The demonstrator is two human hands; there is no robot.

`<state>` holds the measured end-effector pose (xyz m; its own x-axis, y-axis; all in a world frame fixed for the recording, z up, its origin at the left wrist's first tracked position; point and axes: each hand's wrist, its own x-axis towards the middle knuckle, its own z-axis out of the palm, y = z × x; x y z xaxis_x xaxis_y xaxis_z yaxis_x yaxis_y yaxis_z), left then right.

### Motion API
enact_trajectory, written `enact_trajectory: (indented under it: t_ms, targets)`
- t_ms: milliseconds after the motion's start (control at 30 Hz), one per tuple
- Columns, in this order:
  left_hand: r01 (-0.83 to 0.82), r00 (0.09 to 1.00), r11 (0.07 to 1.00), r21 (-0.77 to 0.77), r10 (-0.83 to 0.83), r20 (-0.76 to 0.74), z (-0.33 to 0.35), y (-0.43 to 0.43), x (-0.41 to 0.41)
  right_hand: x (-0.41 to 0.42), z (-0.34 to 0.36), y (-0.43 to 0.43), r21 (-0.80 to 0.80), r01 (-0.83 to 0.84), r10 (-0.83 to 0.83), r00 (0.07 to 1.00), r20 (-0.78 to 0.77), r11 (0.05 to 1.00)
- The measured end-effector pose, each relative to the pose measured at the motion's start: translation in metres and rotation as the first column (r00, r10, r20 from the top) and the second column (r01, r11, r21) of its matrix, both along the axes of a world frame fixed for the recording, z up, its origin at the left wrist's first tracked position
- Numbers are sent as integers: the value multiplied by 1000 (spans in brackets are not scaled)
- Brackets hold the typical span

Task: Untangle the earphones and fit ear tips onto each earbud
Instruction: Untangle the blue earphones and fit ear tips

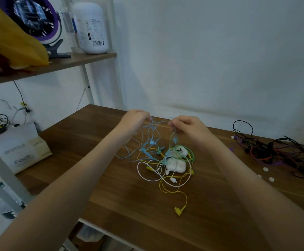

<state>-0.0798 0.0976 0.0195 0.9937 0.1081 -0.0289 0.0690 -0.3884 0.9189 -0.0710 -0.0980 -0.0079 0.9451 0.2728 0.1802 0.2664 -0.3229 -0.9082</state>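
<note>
A tangle of thin earphone cables (158, 160) in light blue, green, yellow and white lies mid-table on the brown wooden table (122, 205). My left hand (134, 120) and my right hand (185, 127) are raised above the tangle, each pinching the light blue cable (154, 125), which is stretched in a knot between them. Green and blue strands hang from my right hand down to the heap. A yellow plug (178, 211) lies nearest me. Two white earbud cases (176, 165) sit inside the heap. Several white ear tips (265, 169) lie loose at the right.
A second heap of black, red and purple cables (281, 153) lies at the table's right end. A white tissue box (20, 151) stands left of the table. A shelf (57, 64) above left holds a white bottle (91, 28), a fan and a yellow bag.
</note>
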Motion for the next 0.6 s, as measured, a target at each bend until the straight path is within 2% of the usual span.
enact_trajectory:
  t_ms: [133, 300, 433, 500, 600]
  targets:
    - [-18, 999, 998, 60, 19, -27, -5, 2, 0, -6, 10, -2, 113, 86, -77, 994, -79, 990]
    - [-17, 999, 993, 114, 23, -49, -12, 1, 0, -12, 15, -6, -31, 91, -91, 995, -26, 995]
    - [-39, 999, 993, 109, 35, 32, -18, -1, 3, -12, 17, -8, -131, 140, -129, 987, 94, 981]
    - [-33, 998, 993, 111, 26, 65, -18, -1, 5, -12, 17, -9, -137, 123, -110, 989, 97, 983]
    - [44, 998, 964, 262, -55, 35, -18, 1, 6, -9, 14, -11, -201, 122, -107, 991, 86, 972]
